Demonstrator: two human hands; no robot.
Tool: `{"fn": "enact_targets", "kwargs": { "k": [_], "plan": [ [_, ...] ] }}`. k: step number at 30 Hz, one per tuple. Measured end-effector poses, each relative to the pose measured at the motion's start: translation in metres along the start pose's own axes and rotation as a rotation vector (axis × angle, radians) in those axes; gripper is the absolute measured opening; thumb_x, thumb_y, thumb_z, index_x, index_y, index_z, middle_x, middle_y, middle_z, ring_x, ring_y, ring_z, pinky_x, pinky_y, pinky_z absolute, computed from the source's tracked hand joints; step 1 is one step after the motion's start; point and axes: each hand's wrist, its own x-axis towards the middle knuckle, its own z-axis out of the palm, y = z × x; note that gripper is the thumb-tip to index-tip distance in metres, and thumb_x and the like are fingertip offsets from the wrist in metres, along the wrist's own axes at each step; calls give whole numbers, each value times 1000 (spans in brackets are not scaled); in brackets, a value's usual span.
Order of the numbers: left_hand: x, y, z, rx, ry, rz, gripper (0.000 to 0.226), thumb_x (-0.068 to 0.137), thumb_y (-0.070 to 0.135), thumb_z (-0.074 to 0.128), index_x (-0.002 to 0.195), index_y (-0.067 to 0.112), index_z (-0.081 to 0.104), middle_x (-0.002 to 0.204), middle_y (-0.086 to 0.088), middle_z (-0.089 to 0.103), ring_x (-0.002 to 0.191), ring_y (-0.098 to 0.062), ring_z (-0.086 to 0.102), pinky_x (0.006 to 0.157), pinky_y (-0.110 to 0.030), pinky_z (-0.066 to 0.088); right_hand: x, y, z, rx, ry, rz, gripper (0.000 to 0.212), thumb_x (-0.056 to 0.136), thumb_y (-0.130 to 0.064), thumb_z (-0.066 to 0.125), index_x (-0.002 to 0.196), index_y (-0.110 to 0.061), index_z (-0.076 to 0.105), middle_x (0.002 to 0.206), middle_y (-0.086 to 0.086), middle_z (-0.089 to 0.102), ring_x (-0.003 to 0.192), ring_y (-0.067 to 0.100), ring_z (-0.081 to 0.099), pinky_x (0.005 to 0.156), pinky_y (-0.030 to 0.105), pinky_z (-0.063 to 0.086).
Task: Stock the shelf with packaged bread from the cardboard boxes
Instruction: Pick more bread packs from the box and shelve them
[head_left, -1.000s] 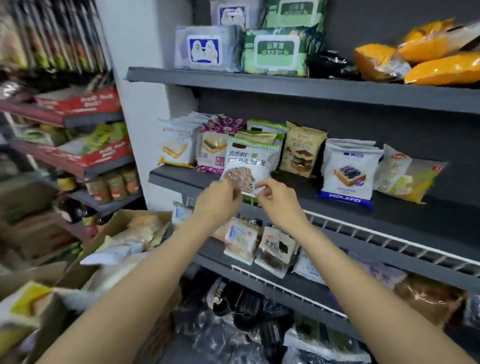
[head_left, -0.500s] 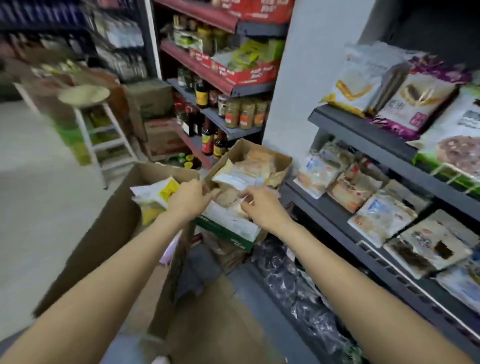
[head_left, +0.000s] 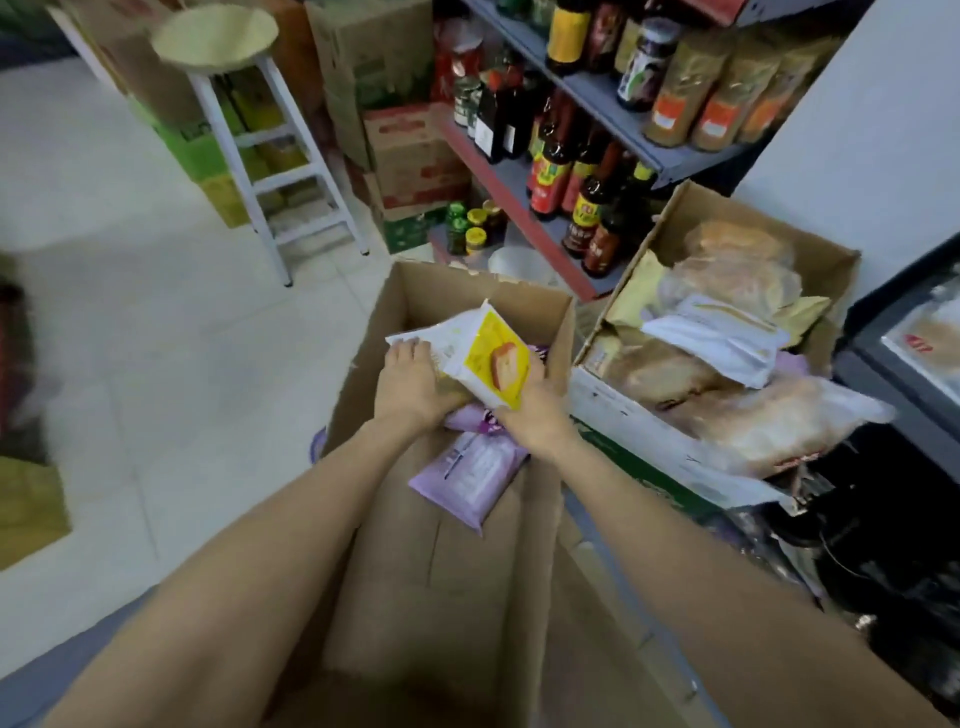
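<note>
Two hands: both are working inside the nearer cardboard box (head_left: 467, 291), which is standing open on the floor.
Left hand (head_left: 410, 384): it is curling its fingers round the white end of a yellow-and-white bread packet (head_left: 478, 353), gripping it from the left.
Right hand (head_left: 530, 410): it is holding the yellow end of the same packet, with fingers wrapped under the lower corner.
Reason for the hold: the packet is soft and slack, so a grip at each end is, in my judgement, keeping it flat and uncrushed while it is being lifted out.
Packet position: it is sitting tilted, above the box's contents and below the far rim, not yet clear of the box.
Remaining stock: a purple packet (head_left: 467, 467) is lying just beneath the hands; more may be hidden under it.
Second box (head_left: 831, 260): it is standing to the right, heaped with bagged bread (head_left: 737, 280), some of it overhanging the near wall.
Edges: the tall right wall of the nearer box is standing close beside the right hand, so the way out is looking best straight upward.
Open room: bare floor tiles (head_left: 156, 338) are lying to the left; the bottle rack (head_left: 587, 171) and a white stool (head_left: 223, 41) are standing well apart beyond.
Bread shelf: only a dark edge is showing at far right; its free space cannot be judged.
</note>
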Motion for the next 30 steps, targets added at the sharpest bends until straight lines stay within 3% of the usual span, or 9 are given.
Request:
{"fn": "enact_targets", "kwargs": {
  "k": [4, 8, 10, 14, 17, 20, 23, 26, 30],
  "plan": [
    [49, -29, 19, 100, -50, 53, 98, 82, 48, 64, 148, 0, 10, 157, -16, 11, 147, -28, 4, 117, -32, 2, 58, 17, 30, -173, -46, -1, 98, 83, -25, 67, 152, -10, -1, 157, 19, 5, 144, 37, 9, 117, 41, 18],
    [68, -26, 33, 237, 55, -24, 101, 76, 55, 65, 148, 5, 14, 146, -12, 34, 134, -28, 31, 108, -39, 25, 83, 19, 46, -207, -56, -28, 118, 74, -28, 78, 150, -12, -12, 156, 22, -12, 146, 36, -7, 117, 41, 4],
    [69, -25, 36, 249, -8, -85, 89, 76, 56, 66, 142, 7, 31, 138, -12, 41, 127, -27, 38, 103, -40, 30, 91, 19, 51, -202, -37, -51, 115, 77, -29, 76, 150, -11, -10, 157, 23, 0, 146, 36, 5, 115, 41, 13],
    [63, -31, 37, 40, -142, -216, 80, 73, 45, 74, 135, 8, 39, 136, -16, 36, 123, -31, 42, 97, -37, 40, 94, 15, 51, -309, 76, -94, 59, 93, -15, 53, 144, -3, 25, 134, 26, 47, 119, 41, 49, 87, 42, 41],
    [48, -24, 24, -117, -106, -240, 79, 75, 35, 74, 135, 7, 30, 131, -18, 48, 115, -38, 52, 85, -39, 44, 81, 5, 38, -289, 175, -115, 36, 94, -14, 45, 129, -5, 45, 122, 24, 57, 112, 41, 52, 83, 42, 43],
    [25, -9, -2, -187, 27, -218, 66, 73, 39, 73, 115, 7, 34, 115, -15, 57, 104, -37, 57, 69, -37, 38, 58, -10, 9, -128, 252, -101, 15, 93, -15, 44, 99, -7, 56, 100, 24, 61, 97, 39, 55, 72, 38, 39],
    [5, 11, -33, -307, 128, -159, 62, 72, 36, 74, 108, 8, 33, 110, -14, 56, 99, -35, 57, 67, -37, 38, 30, -26, -20, 202, 290, -103, 26, 89, -27, 49, 71, -8, 49, 69, 12, 54, 73, 30, 50, 63, 33, 36],
    [-12, 40, -71, -489, 191, -81, 67, 69, 35, 76, 113, 6, 35, 110, -14, 58, 100, -34, 58, 71, -38, 46, -5, -52, -56, 545, 285, -91, 37, 92, -46, 47, 88, -15, 65, 76, 6, 63, 72, 23, 60, 68, 39, 55],
    [-39, 88, -124, -599, 292, 69, 66, 69, 39, 78, 111, 8, 37, 107, -9, 60, 91, -27, 58, 63, -30, 38, -48, -74, -118, 636, 478, -231, 32, 94, -29, 55, 119, -11, 64, 101, 7, 69, 84, 14, 66, 75, 26, 55]
  ]
}}
